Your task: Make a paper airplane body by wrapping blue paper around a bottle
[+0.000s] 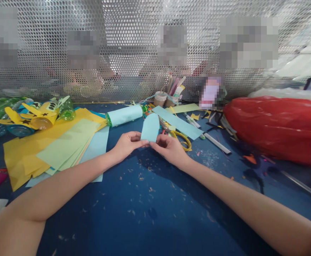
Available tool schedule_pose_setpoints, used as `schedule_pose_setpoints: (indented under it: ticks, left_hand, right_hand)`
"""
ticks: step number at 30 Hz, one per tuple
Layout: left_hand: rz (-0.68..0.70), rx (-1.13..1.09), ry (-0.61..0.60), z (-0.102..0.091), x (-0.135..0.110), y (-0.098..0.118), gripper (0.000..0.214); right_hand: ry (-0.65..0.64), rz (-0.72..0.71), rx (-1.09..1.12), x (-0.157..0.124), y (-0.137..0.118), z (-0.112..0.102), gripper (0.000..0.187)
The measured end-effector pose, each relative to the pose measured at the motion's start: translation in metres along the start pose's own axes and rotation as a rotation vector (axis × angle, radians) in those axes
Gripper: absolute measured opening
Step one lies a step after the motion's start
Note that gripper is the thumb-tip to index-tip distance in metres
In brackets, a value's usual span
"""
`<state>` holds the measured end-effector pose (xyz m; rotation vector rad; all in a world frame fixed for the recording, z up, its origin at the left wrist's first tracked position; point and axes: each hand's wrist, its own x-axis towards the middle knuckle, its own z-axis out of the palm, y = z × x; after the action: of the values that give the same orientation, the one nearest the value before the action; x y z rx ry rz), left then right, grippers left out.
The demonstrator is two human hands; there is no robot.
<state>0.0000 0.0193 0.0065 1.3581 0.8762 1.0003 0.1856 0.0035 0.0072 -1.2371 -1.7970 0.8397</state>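
Between my two hands stands a light blue paper piece (149,127) with a rounded top, held upright above the blue table. My left hand (127,145) pinches its lower left corner between thumb and fingers. At the lower right corner, my right hand (170,148) grips the same piece, fingers curled. Just behind lie scissors (183,139) with yellow handles, partly hidden by the paper and my right hand. A green bottle wrapped in light blue paper (126,115) lies on its side beyond my left hand. A light blue paper strip (179,122) lies behind my right hand.
Yellow sheets (17,153) and pale green sheets (67,144) are piled at left, near green plastic bottles (66,108) and yellow paper cutouts (42,115). Cups with sticks (161,99) stand at the back. A red plastic bag (275,128) and a white glue stick (217,143) lie at right.
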Motion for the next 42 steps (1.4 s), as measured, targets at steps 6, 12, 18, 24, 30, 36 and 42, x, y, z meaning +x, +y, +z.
schedule_pose_setpoints:
  ticks: [6, 12, 18, 24, 30, 36, 42]
  left_hand:
    - [-0.028, -0.086, 0.056, 0.0005, 0.0024, -0.0025, 0.028]
    - [-0.062, -0.134, 0.057, 0.0022, 0.0017, -0.0005, 0.032]
    - [-0.041, -0.142, 0.028, 0.002, 0.0014, 0.0007, 0.027]
    - [-0.018, -0.106, 0.019, 0.0011, 0.0016, 0.0007, 0.029]
    - [0.035, 0.049, -0.038, -0.0011, -0.0003, 0.0009, 0.027]
    - [0.048, 0.077, -0.052, -0.0024, 0.0008, -0.0026, 0.029]
    - [0.056, 0.158, -0.049, -0.0012, -0.0002, 0.001, 0.022]
  right_hand:
    - [0.052, 0.041, 0.023, 0.0012, -0.0015, -0.0013, 0.035]
    - [0.058, 0.049, 0.114, 0.0032, 0.0031, 0.0008, 0.033]
    - [0.042, 0.059, 0.129, 0.0043, 0.0066, 0.001, 0.032]
    - [0.05, 0.067, 0.111, 0.0043, 0.0056, 0.0003, 0.03]
    - [0.02, 0.035, 0.061, 0.003, 0.0025, 0.0, 0.031]
    - [0.008, 0.026, 0.016, 0.0016, 0.0014, -0.0013, 0.033]
    - [0.006, 0.016, -0.018, 0.0014, 0.0021, -0.0014, 0.037]
